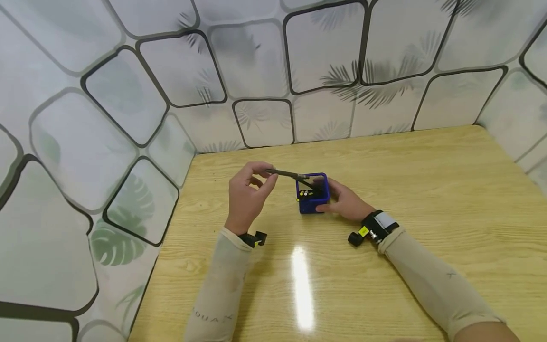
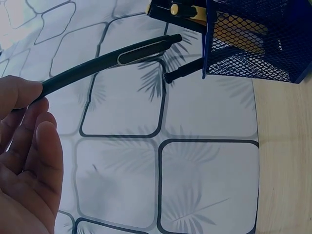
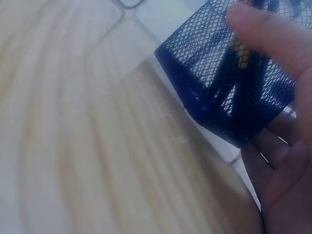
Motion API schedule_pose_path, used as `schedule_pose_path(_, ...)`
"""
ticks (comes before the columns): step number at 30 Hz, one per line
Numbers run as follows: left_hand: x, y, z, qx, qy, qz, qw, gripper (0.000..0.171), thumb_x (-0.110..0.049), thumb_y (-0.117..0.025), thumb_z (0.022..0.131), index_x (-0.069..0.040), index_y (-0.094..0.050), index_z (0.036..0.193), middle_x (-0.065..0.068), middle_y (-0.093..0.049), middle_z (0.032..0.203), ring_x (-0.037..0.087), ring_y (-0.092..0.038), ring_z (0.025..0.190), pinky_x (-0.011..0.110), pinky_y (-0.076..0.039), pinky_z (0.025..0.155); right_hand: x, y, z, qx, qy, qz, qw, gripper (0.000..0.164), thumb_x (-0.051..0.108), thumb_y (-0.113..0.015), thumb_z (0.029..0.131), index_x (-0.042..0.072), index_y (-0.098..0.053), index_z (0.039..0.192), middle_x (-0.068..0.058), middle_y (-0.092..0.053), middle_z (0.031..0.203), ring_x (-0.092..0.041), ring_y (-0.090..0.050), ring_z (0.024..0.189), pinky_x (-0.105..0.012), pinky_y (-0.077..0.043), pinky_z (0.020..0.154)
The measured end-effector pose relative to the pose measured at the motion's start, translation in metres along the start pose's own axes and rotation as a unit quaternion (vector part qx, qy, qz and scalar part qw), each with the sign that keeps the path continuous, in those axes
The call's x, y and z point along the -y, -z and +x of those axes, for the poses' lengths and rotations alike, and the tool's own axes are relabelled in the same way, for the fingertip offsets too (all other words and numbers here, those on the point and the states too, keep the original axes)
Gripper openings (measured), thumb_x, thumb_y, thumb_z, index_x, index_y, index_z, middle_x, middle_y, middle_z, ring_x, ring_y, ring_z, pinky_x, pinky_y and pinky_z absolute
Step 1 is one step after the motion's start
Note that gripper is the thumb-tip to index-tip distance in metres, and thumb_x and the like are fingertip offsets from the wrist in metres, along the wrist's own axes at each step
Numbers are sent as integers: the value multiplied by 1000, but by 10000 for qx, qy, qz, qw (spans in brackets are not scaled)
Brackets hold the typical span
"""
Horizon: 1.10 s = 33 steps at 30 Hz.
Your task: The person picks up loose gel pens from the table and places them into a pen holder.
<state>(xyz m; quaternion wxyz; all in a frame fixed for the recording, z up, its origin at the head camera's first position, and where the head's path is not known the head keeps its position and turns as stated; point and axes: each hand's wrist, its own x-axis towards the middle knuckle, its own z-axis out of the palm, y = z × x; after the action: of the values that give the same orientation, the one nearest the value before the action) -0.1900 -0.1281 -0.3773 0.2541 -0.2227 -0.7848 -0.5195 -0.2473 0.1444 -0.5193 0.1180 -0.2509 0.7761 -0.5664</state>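
In the head view, my left hand [image 1: 249,197] pinches a dark click pen [image 1: 285,174] by one end between thumb and fingertips. The pen's other end, with its clip, reaches over the rim of a blue mesh pen holder [image 1: 311,207]. My right hand [image 1: 349,204] grips this holder from the right, thumb on the near side. Several pens stand inside it, some with yellow ends [image 2: 187,10] beside the rim in the left wrist view. A thin dark pen [image 2: 183,70] also sticks out there. The right wrist view has my thumb [image 3: 268,36] against the mesh.
A light wooden table [image 1: 448,199] spreads under both arms, with a bright reflection near the front. Patterned wall panels [image 1: 260,61] rise behind it and on the left. Dark straps [image 1: 380,225] with small devices sit on both wrists.
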Motion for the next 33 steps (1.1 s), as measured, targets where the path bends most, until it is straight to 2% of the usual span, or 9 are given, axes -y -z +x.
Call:
schedule_pose_path(5, 0, -4, -1, 56, 2, -75, 10000, 16, -23, -70, 86, -16, -68, 101, -4, -66, 91, 11, -61, 81, 28, -51, 60, 1, 0, 1, 89, 42, 88, 9999, 83, 36, -81, 73, 24, -38, 143, 7, -45, 142, -20, -38, 134, -45, -25, 111)
schedule_pose_path(9, 0, -8, -1, 272, 195, -180, 9993, 20, -23, -71, 86, -17, -67, 105, -3, -67, 96, 12, -61, 84, 31, -52, 62, 3, 0, 1, 136, -46, 163, 9998, 80, 35, -81, 74, 28, -39, 141, 6, -47, 140, -20, -42, 131, -46, -29, 109)
schedule_pose_path(11, 2, -9, -2, 545, 457, -111, 9974, 36, -27, -72, 85, -21, -62, 119, -4, -65, 106, 12, -60, 92, 33, -53, 68, 3, 0, 1, 151, -79, 184, 9997, 79, 33, -81, 75, 28, -39, 141, 4, -47, 139, -20, -42, 131, -45, -28, 109)
schedule_pose_path(14, 4, -10, -2, 900, 868, 103, 9921, 65, -36, -73, 83, -33, -42, 140, -6, -57, 125, 10, -52, 109, 35, -51, 81, 3, 0, 1, 208, -57, 250, 9995, 79, 26, -79, 77, 19, -37, 143, -2, -47, 140, -23, -41, 132, -47, -25, 111)
schedule_pose_path(17, 4, -8, -1, 930, 1040, 307, 9897, 79, -40, -73, 81, -40, -26, 145, -7, -50, 132, 9, -45, 117, 38, -46, 91, 2, 0, 1, 300, -56, 332, 9990, 80, 21, -78, 80, 11, -33, 145, -6, -45, 142, -26, -38, 134, -49, -22, 112)
schedule_pose_path(21, 3, -6, -1, 810, 967, 384, 9913, 74, -43, -70, 84, -38, -28, 145, -7, -50, 130, 10, -46, 117, 38, -44, 94, 3, 2, -1, 337, -181, 304, 9988, 82, 25, -77, 80, 15, -31, 147, -2, -45, 142, -23, -38, 134, -48, -21, 112)
schedule_pose_path(26, 4, -7, -4, 933, 951, 502, 9898, 68, -46, -64, 88, -28, -32, 145, -2, -49, 131, 10, -46, 117, 37, -43, 95, 5, 3, -2, 345, -116, 297, 9989, 82, 29, -78, 79, 18, -32, 146, 3, -46, 141, -19, -39, 133, -46, -22, 112)
schedule_pose_path(30, 12, -10, -10, 1041, 1174, 527, 9862, 63, -44, -61, 90, -28, -34, 144, 1, -49, 131, 13, -47, 116, 40, -44, 94, 4, 1, -1, 388, -1, 361, 9986, 82, 30, -78, 79, 15, -32, 146, 1, -45, 143, -20, -39, 133, -46, -24, 111)
schedule_pose_path(33, 27, -12, -17, 1061, 1496, 406, 9822, 57, -39, -60, 92, -26, -37, 142, 4, -51, 128, 18, -50, 113, 42, -46, 90, 4, -1, -1, 385, -15, 379, 9985, 83, 32, -77, 79, 14, -32, 146, -2, -42, 145, -23, -38, 134, -47, -24, 111)
